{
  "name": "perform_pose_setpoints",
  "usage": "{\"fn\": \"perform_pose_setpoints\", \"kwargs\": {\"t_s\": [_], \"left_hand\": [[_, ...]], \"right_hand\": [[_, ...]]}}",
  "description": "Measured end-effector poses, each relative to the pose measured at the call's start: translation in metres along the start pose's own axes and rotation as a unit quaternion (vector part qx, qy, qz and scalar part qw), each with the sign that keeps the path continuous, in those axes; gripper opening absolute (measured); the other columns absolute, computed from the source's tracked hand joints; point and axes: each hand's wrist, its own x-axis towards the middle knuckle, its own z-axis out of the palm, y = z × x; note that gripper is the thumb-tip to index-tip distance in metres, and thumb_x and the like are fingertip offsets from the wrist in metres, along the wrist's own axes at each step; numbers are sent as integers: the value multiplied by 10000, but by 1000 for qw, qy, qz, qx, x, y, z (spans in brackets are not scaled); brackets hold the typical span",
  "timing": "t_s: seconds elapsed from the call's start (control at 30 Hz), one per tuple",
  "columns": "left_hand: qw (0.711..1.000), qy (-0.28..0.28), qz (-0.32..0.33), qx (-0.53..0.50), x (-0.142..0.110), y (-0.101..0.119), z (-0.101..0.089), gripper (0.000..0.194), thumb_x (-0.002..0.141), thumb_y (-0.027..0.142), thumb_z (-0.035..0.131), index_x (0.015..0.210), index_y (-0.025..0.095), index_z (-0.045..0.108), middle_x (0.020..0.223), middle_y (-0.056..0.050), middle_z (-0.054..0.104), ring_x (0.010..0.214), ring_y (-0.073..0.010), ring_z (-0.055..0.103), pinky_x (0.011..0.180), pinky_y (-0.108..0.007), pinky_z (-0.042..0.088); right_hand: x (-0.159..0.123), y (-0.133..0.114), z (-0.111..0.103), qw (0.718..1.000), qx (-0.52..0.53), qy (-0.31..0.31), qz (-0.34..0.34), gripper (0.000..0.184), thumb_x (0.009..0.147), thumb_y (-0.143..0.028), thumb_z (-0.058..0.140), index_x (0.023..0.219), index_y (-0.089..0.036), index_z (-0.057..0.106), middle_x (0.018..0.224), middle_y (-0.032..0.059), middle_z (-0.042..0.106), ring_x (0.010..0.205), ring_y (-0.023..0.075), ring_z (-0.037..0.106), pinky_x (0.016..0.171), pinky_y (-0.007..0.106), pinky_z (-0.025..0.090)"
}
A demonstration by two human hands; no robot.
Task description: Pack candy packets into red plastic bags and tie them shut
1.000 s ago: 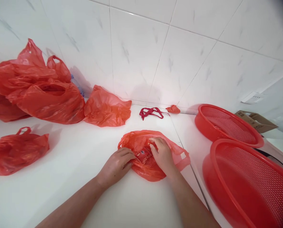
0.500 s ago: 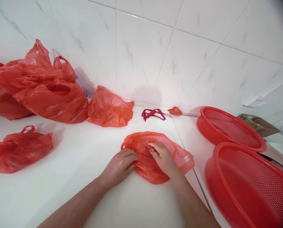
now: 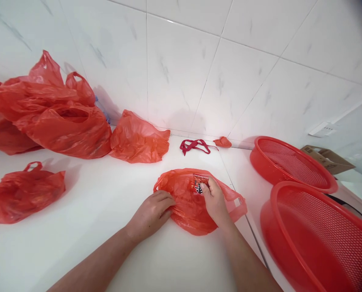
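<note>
A thin red plastic bag [image 3: 183, 211] with loop handles lies on the white counter in front of me. My left hand [image 3: 153, 211] is closed on the bag's left rim, fingertips curled over its edge. Over the bag, my right hand [image 3: 215, 200] pinches a small printed packet [image 3: 198, 184] between thumb and fingers. The packet is clear and red with dark characters, and its printed face shows. What else lies within the bag cannot be made out.
Full red bags [image 3: 68, 129] crowd the left by the wall; a smaller one [image 3: 25, 192] lies before them. A flatter bag [image 3: 140, 140], a dark red ribbon [image 3: 195, 146] and a red scrap [image 3: 222, 142] lie behind. Red mesh baskets [image 3: 290, 162] and a cardboard box [image 3: 328, 158] stand right.
My right hand has turned and lifted a little to the right, so the packet now shows its printed face. My left hand stays at the bag's rim.
</note>
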Motion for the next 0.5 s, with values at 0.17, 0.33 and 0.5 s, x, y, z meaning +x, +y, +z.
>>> {"fn": "perform_pose_setpoints", "kwargs": {"t_s": [0.17,0.33,0.5], "left_hand": [[1000,-4,-3,-3,0,0,0,257,809,44,464,949,205,608,957,-39,639,908,-178,581,793,-327,498],[1000,-3,-6,-9,0,0,1,244,806,44,482,942,201,609,950,-30,642,914,-166,581,809,-310,490],[1000,-3,0,-10,0,0,0,236,814,59,486,957,200,610,953,-30,648,912,-165,580,801,-309,496]], "right_hand": [[-1,4,3,1000,10,-29,6,243,894,-371,407,705,-223,369,661,-47,412,590,114,371,531,236,319],[-3,6,4,999,13,-52,5,303,905,-415,388,694,-210,463,626,-37,482,567,118,423,517,240,336],[1,7,2,998,-21,-51,-22,297,892,-385,435,1065,-229,619,1061,39,652,969,190,588,833,316,462]]}}
